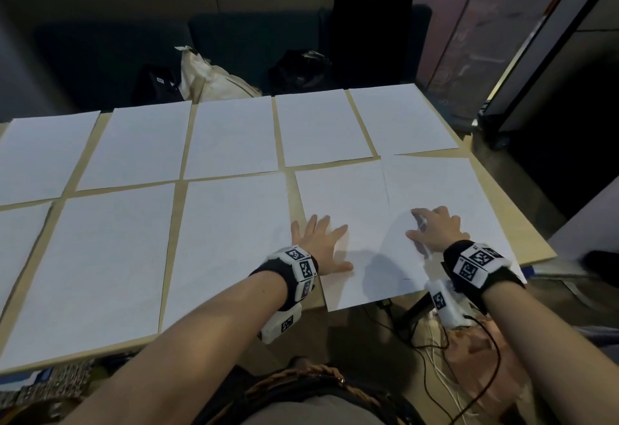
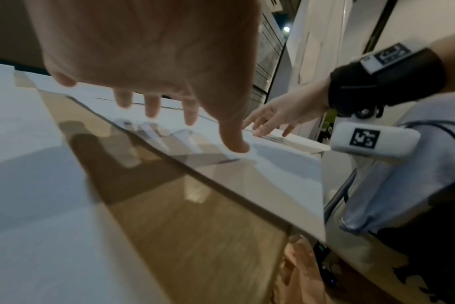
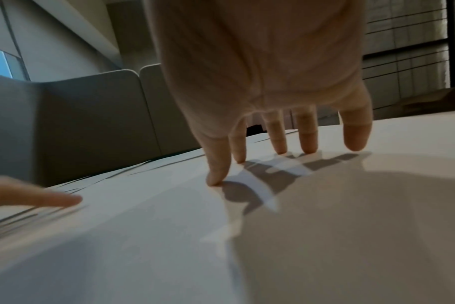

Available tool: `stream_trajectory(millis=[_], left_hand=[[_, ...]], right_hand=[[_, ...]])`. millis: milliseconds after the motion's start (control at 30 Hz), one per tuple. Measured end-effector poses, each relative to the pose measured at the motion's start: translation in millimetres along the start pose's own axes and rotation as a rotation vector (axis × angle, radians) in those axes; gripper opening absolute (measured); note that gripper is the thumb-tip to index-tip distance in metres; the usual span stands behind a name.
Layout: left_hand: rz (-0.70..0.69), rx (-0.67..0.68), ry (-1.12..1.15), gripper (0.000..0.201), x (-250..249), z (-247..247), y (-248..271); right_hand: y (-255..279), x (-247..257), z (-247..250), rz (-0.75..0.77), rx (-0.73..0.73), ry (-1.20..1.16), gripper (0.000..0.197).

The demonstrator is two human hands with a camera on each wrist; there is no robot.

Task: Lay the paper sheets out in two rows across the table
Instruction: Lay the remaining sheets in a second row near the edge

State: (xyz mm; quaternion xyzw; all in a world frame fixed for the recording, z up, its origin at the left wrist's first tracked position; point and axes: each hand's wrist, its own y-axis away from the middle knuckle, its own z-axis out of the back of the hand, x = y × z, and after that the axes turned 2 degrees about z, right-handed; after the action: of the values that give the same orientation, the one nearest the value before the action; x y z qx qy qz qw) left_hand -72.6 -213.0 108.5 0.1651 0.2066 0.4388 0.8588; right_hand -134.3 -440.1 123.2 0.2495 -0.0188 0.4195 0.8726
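White paper sheets lie in two rows on the tan table [image 1: 291, 190]; the back row [image 1: 231, 136] holds several. My left hand [image 1: 323, 242] lies flat with spread fingers on a front-row sheet [image 1: 341, 196]. In the left wrist view this left hand [image 2: 169, 107] has its thumb tip on that sheet [image 2: 273, 164]. My right hand [image 1: 430, 227] presses straight fingertips on the rightmost front sheet [image 1: 435, 183], which overlaps the sheet under my left hand. The right wrist view shows the right hand [image 3: 273, 156] with its fingertips [image 3: 281, 149] touching the paper [image 3: 143, 236].
Bags [image 1: 214, 79] sit on a dark sofa [image 1: 100, 52] behind the table. Cables [image 1: 435, 334] hang below the front edge near my right wrist. The table's right edge [image 1: 509, 210] is close to the right sheet. A dark stand [image 1: 495, 129] stands at the far right.
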Motion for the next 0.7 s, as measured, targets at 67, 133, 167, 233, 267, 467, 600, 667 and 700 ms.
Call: stream_trajectory(millis=[67, 133, 167, 233, 267, 467, 600, 667, 700], left_hand=[[-0.019, 0.034, -0.031, 0.087, 0.2, -4.8, 0.4], [-0.023, 0.035, -0.043, 0.088, 2.7, -4.4, 0.8], [-0.024, 0.035, -0.046, 0.089, 4.1, -2.9, 1.1], [-0.023, 0.042, -0.041, 0.089, 6.9, 0.3, 2.2], [-0.020, 0.046, -0.036, 0.090, 8.0, 1.3, 3.0], [-0.009, 0.055, -0.039, 0.091, 11.6, 5.8, 7.1], [0.009, 0.061, -0.022, 0.092, 13.0, 6.6, 7.3], [0.018, 0.068, -0.007, 0.093, 14.2, 7.2, 6.2], [0.022, 0.071, -0.003, 0.093, 15.2, 7.4, 5.9]], right_hand=[[-1.3, -6.2, 0.7, 0.000, 0.006, -0.020, 0.054], [-3.2, -12.6, 3.2, -0.008, 0.013, -0.035, 0.055], [-4.7, -16.8, 4.5, -0.011, 0.012, -0.035, 0.056], [-8.0, -24.1, 6.9, -0.017, 0.006, -0.043, 0.056], [-9.2, -26.8, 8.2, -0.016, 0.004, -0.044, 0.056], [-14.4, -39.2, 13.3, 0.013, -0.018, -0.061, 0.056], [-14.9, -39.6, 8.0, 0.028, -0.013, -0.069, 0.056], [-15.2, -40.0, 5.2, 0.033, -0.014, -0.068, 0.056], [-15.7, -39.8, 4.1, 0.034, -0.011, -0.069, 0.057]])
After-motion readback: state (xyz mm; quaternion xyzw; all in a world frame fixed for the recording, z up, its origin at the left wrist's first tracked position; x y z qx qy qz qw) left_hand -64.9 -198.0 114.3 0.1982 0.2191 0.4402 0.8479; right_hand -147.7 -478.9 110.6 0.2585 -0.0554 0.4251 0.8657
